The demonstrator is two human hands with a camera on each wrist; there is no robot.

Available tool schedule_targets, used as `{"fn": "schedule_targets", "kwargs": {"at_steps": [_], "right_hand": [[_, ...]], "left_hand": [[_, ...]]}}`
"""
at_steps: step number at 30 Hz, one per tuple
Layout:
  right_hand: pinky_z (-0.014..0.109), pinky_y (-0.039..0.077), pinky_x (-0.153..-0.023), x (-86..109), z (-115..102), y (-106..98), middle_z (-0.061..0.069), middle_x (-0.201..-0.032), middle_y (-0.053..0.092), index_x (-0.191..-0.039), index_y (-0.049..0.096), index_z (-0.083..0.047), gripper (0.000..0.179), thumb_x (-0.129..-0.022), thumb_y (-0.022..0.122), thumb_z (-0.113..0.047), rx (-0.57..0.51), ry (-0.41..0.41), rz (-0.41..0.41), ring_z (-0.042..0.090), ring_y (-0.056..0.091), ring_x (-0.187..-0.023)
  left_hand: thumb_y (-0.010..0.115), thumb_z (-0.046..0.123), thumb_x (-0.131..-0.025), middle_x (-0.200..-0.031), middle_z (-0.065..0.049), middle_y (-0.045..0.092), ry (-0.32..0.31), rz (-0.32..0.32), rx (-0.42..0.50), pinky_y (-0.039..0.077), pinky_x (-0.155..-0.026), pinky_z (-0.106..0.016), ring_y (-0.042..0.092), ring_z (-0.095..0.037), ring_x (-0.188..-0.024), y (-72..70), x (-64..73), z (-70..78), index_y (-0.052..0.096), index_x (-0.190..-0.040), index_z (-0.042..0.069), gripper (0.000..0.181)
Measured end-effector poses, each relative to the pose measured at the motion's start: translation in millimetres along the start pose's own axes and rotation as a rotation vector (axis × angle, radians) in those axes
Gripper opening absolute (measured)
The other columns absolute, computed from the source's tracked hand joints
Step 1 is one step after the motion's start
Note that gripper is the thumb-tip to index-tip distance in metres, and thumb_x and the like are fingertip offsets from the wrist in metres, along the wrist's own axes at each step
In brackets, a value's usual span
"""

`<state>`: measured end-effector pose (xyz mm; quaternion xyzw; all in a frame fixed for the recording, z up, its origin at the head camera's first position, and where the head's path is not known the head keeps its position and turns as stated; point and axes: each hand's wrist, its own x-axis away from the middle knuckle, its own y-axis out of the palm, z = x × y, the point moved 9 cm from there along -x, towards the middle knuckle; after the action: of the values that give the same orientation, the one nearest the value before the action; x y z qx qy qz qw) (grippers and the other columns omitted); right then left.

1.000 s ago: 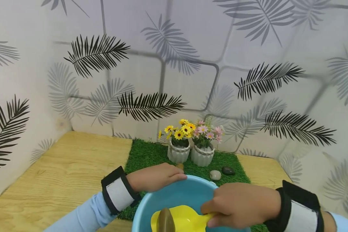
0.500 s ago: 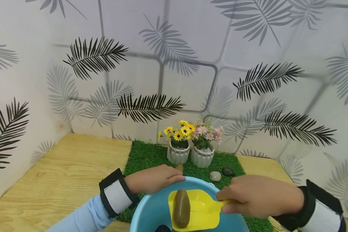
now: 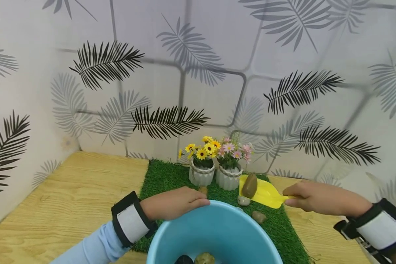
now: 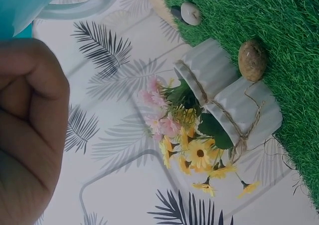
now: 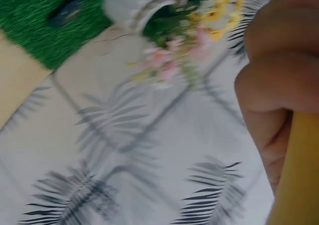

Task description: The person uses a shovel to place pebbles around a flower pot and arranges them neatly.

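Observation:
My right hand [image 3: 311,196] holds a yellow scoop [image 3: 267,194] by its handle, above the grass mat beyond the basin. A long brown stone [image 3: 249,186] lies in the scoop near its front edge. The left hand [image 3: 175,202] grips the far left rim of a light blue basin [image 3: 214,216]. Inside the basin are a black stone [image 3: 184,259] and a yellowish stone [image 3: 204,258], cut by the frame's bottom edge. In the right wrist view, curled fingers [image 5: 284,80] wrap the yellow handle [image 5: 299,180]; in the left wrist view, the fingers [image 4: 30,105] are curled.
White pots with yellow flowers [image 3: 202,172] and pink flowers [image 3: 229,176] stand on the green mat [image 3: 169,176] by the wall. A grey stone [image 3: 243,200], a brown stone [image 3: 259,217] and a small tan stone [image 3: 202,190] lie near the basin. A dark stone [image 5: 66,11] shows too.
The right hand has lifted the scoop with the long brown stone out of the basin and moved it forward and right over the mat. The left hand has stayed at the rim.

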<state>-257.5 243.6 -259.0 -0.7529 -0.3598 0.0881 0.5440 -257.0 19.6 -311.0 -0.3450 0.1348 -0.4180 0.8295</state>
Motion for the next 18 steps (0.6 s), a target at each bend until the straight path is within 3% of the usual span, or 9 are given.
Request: {"fn": "schedule_targets", "kwargs": {"at_steps": [1,4,6,8,13,16,18], "right_hand": [[0.021,0.031,-0.050,-1.2,12.2,2.0,-0.009,-0.063,0.033,-0.074,0.044,-0.013,0.032,-0.100,0.046,-0.032,-0.005,0.036,0.002,-0.001,0.031,-0.051],[0.025,0.042,-0.058,-4.4,52.6,10.1,0.003,-0.080,0.058,-0.093,0.059,0.000,0.035,-0.098,0.048,-0.033,-0.008,0.181,0.003,0.002,0.045,-0.059],[0.031,0.047,-0.064,-6.3,79.5,16.8,0.012,-0.095,0.063,-0.109,0.059,0.006,0.041,-0.097,0.051,-0.032,-0.003,0.268,0.003,0.006,0.051,-0.064],[0.034,0.047,-0.064,-8.1,104.3,25.0,0.015,-0.098,0.064,-0.114,0.059,0.005,0.039,-0.096,0.053,-0.029,-0.013,0.345,0.001,0.010,0.053,-0.066],[0.030,0.039,-0.057,-13.5,149.6,47.1,0.007,-0.073,0.052,-0.097,0.062,-0.002,0.026,-0.095,0.054,-0.026,-0.060,0.417,0.001,0.013,0.046,-0.059],[0.031,0.039,-0.059,-15.1,166.3,57.8,0.006,-0.075,0.052,-0.098,0.062,-0.003,0.024,-0.095,0.055,-0.026,-0.050,0.444,-0.013,0.015,0.048,-0.062],[0.030,0.036,-0.059,-17.2,173.8,63.4,0.003,-0.068,0.045,-0.089,0.061,-0.007,0.019,-0.094,0.055,-0.024,-0.019,0.452,-0.023,0.014,0.043,-0.059]], "left_hand": [[0.031,0.037,-0.104,-0.066,0.003,0.037,-0.001,0.000,0.005,0.040,-0.063,-0.021,0.043,-0.005,-0.060,-0.1,0.3,0.4,0.055,-0.086,0.013,0.039],[0.031,0.037,-0.104,-0.067,0.003,0.037,-0.005,-0.001,0.012,0.040,-0.063,-0.021,0.043,-0.006,-0.060,-0.1,1.0,1.0,0.056,-0.087,0.012,0.039],[0.031,0.037,-0.104,-0.067,0.003,0.037,-0.006,-0.003,0.016,0.040,-0.063,-0.022,0.043,-0.006,-0.061,0.1,1.0,1.2,0.056,-0.087,0.011,0.039],[0.031,0.037,-0.104,-0.067,0.003,0.038,-0.006,-0.004,0.018,0.040,-0.063,-0.022,0.043,-0.006,-0.061,0.3,1.0,1.3,0.055,-0.088,0.011,0.039],[0.031,0.036,-0.104,-0.067,0.003,0.038,-0.004,-0.010,0.018,0.039,-0.064,-0.021,0.044,-0.005,-0.062,0.5,1.6,1.4,0.056,-0.088,0.013,0.038],[0.030,0.036,-0.104,-0.067,0.003,0.037,-0.003,-0.014,0.012,0.039,-0.064,-0.022,0.043,-0.005,-0.061,0.4,1.6,0.9,0.056,-0.089,0.013,0.038],[0.030,0.036,-0.104,-0.067,0.003,0.036,-0.001,-0.016,0.008,0.038,-0.064,-0.022,0.042,-0.005,-0.061,0.3,1.3,0.6,0.055,-0.088,0.012,0.038]]}}
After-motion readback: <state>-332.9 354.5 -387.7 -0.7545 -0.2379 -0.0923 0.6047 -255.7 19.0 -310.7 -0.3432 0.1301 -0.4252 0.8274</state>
